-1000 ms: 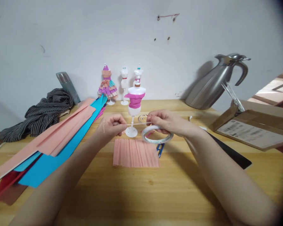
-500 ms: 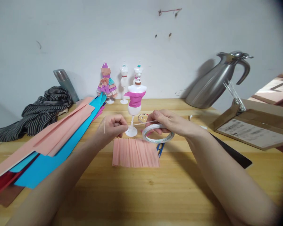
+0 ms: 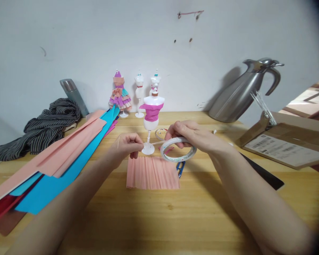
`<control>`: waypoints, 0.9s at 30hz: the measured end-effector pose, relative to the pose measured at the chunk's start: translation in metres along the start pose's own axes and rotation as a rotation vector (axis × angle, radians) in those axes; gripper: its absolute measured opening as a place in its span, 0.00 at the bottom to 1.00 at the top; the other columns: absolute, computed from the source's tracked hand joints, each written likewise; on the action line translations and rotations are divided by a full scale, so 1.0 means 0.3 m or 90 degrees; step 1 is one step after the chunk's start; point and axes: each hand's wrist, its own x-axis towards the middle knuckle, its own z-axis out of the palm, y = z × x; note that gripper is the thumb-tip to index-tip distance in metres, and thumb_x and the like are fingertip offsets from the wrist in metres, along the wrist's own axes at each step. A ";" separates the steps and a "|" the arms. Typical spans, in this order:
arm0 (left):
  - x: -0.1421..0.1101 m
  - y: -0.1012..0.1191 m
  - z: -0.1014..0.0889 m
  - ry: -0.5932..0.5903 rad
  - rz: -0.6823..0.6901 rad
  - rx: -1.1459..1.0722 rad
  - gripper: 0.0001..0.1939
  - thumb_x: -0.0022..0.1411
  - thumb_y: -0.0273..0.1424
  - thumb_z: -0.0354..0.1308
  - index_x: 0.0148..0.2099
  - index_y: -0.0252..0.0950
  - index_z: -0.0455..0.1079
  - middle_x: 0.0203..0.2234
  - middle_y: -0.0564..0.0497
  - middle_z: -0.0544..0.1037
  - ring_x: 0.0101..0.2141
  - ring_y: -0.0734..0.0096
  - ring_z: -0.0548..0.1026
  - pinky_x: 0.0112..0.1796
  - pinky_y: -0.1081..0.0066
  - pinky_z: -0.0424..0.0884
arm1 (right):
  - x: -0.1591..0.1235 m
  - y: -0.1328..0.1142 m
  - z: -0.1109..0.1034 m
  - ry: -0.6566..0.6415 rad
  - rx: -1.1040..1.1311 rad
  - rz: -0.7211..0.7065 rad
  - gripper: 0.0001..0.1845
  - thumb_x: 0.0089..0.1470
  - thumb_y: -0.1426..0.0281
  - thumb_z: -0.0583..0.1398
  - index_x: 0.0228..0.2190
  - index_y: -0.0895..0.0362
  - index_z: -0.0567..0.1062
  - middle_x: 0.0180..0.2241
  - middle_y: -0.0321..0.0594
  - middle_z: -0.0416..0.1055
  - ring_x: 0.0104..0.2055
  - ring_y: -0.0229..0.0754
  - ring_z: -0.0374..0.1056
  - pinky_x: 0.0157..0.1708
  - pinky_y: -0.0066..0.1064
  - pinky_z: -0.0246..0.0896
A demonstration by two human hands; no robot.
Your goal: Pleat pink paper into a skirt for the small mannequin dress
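My right hand (image 3: 186,134) grips a roll of white tape (image 3: 178,157) by its far rim. A thin strip of tape (image 3: 157,142) runs from the roll to my left hand (image 3: 128,146), whose thumb and fingers pinch its end. Another narrow strip seems stuck to the back of my left hand. Below both hands lies a pleated pink crepe paper piece (image 3: 152,173) on the table. Just behind, a small white mannequin (image 3: 151,124) stands upright on its round base, its chest wrapped in magenta paper (image 3: 152,112). A blue-handled tool (image 3: 180,169) shows partly at the pink paper's right edge.
Crepe paper sheets (image 3: 69,156) in pink, blue and red lie at left, near a striped cloth (image 3: 61,113) and a flask (image 3: 73,95). A dressed mannequin (image 3: 119,92) stands behind. At right are a steel jug (image 3: 236,92), a cardboard box (image 3: 279,141) and a black flat object (image 3: 263,173).
Both hands stay nearly in place, the left dropping slightly. The tape roll tilts a little and the stretched strip sits slightly lower at its right end.
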 end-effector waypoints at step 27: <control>-0.007 -0.032 0.076 -0.021 0.019 -0.166 0.08 0.47 0.31 0.63 0.24 0.33 0.69 0.11 0.57 0.68 0.15 0.80 0.63 0.19 0.76 0.55 | 0.031 0.061 0.086 0.217 0.233 -0.211 0.35 0.56 0.43 0.48 0.46 0.59 0.74 0.12 0.31 0.57 0.16 0.38 0.52 0.22 0.34 0.53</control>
